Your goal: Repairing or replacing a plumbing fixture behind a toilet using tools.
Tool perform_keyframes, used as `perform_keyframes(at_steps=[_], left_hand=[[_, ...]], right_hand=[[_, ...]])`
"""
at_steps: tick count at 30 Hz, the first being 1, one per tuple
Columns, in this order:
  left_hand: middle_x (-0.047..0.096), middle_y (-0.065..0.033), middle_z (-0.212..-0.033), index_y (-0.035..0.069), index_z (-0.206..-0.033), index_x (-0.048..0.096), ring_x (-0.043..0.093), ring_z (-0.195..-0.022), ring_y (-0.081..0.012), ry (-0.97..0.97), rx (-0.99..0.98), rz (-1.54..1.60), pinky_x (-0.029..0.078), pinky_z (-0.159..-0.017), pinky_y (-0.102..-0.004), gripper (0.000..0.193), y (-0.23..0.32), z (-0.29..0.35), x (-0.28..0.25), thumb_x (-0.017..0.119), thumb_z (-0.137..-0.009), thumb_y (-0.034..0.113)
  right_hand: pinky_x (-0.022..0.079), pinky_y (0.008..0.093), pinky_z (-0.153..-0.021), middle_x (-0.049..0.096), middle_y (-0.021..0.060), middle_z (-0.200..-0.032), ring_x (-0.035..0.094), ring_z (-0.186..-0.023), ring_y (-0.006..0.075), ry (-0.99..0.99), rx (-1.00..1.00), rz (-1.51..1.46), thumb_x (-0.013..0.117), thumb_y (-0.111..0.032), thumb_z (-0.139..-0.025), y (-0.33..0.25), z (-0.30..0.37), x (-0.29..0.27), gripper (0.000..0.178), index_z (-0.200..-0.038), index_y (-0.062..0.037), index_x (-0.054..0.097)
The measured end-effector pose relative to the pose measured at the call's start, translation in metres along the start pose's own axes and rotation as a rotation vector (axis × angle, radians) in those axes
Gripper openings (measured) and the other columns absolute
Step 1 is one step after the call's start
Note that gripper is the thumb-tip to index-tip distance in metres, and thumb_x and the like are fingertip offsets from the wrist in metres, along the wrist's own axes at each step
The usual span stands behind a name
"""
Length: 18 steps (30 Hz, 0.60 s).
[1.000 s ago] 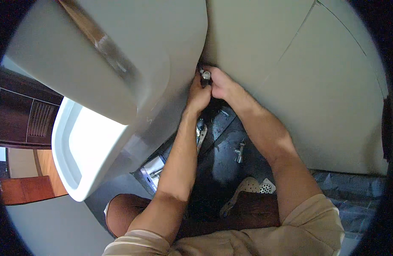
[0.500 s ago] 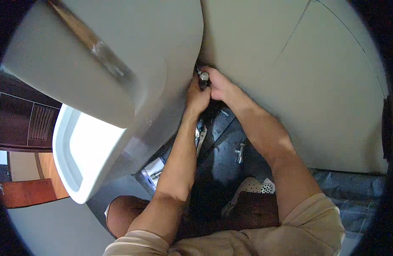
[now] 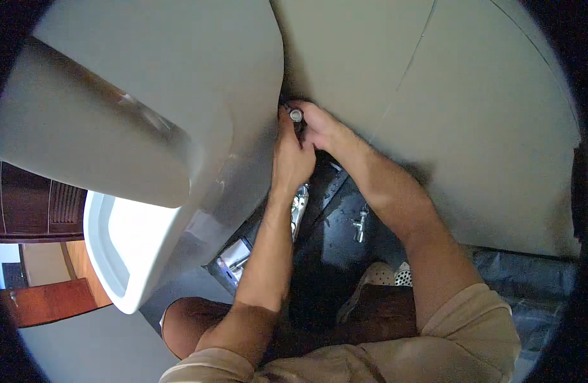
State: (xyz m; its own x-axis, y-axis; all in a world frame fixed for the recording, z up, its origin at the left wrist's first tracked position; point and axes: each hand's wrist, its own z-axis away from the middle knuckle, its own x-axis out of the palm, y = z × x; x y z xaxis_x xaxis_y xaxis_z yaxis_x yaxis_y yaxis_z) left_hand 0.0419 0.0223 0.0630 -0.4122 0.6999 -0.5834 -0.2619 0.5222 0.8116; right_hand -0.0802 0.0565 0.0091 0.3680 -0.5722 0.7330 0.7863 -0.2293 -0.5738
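Observation:
Low against the wall, my two hands meet around a chrome pipe fitting (image 3: 296, 115) whose round end faces up. My left hand (image 3: 292, 156) is closed on its near left side, the fingertips partly hidden. From the right, my right hand (image 3: 319, 126) curls its fingers around the same fitting. What the fitting joins behind the fingers is hidden. Below them on the dark wet floor lie a loose chrome valve (image 3: 359, 226) and a shiny metal hand tool (image 3: 299, 207), partly covered by my left forearm.
A white ceramic fixture (image 3: 243, 159) curves close along my left, with a basin rim (image 3: 93, 255) jutting out. The beige wall (image 3: 485, 127) stands close on the right. A tool package (image 3: 233, 263) lies beside my left forearm, and dark plastic sheeting (image 3: 523, 281) lies at the right.
The view has shifted slightly. Both hands stay on the chrome fitting, with the left hand's fingers a little more extended along it; its round end faces up more squarely.

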Motion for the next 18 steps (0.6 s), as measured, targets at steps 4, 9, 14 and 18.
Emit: perform_keyframes(at_steps=[4, 9, 14, 18], left_hand=[[0.049, -0.0319, -0.130, -0.005, -0.138, 0.037, 0.049, -0.119, -0.0438, 0.038, 0.076, -0.039, 0.044, -0.096, -0.0450, 0.055, 0.008, 0.001, -0.011, 0.043, -0.085, 0.010], [0.055, -0.0283, -0.120, -0.007, -0.129, 0.046, 0.057, -0.104, -0.0409, 0.042, 0.236, -0.050, 0.047, -0.087, -0.0431, 0.049, -0.012, -0.047, 0.003, 0.042, -0.086, 0.017], [0.063, -0.0186, -0.104, -0.005, -0.113, 0.058, 0.057, -0.087, -0.0282, -0.244, -0.263, 0.245, 0.044, -0.080, -0.0340, 0.039, 0.044, -0.062, -0.024, 0.045, -0.084, 0.018], [0.063, -0.0173, -0.103, -0.004, -0.110, 0.058, 0.056, -0.087, -0.0271, -0.234, -0.333, 0.396, 0.043, -0.079, -0.0348, 0.037, 0.046, -0.089, -0.010, 0.044, -0.085, 0.020]], right_hand=[[0.048, 0.0313, -0.061, 0.065, 0.0054, -0.079, 0.060, -0.069, 0.0176, -0.053, 0.017, -0.034, 0.053, -0.017, -0.088, -0.003, 0.006, 0.001, 0.016, -0.086, -0.0056, 0.064], [0.048, 0.0298, -0.056, 0.065, 0.0040, -0.078, 0.059, -0.064, 0.0173, -0.286, -0.098, 0.005, 0.053, -0.019, -0.089, 0.005, -0.001, -0.010, 0.016, -0.086, -0.0069, 0.064], [0.047, 0.0274, -0.052, 0.064, 0.0040, -0.076, 0.058, -0.060, 0.0163, -0.207, 0.003, -0.077, 0.053, -0.021, -0.089, 0.011, -0.003, -0.015, 0.016, -0.087, -0.0086, 0.064], [0.048, 0.0272, -0.052, 0.064, 0.0044, -0.075, 0.058, -0.061, 0.0162, -0.156, 0.012, -0.108, 0.054, -0.022, -0.089, 0.004, -0.016, -0.018, 0.016, -0.086, -0.0092, 0.064]])
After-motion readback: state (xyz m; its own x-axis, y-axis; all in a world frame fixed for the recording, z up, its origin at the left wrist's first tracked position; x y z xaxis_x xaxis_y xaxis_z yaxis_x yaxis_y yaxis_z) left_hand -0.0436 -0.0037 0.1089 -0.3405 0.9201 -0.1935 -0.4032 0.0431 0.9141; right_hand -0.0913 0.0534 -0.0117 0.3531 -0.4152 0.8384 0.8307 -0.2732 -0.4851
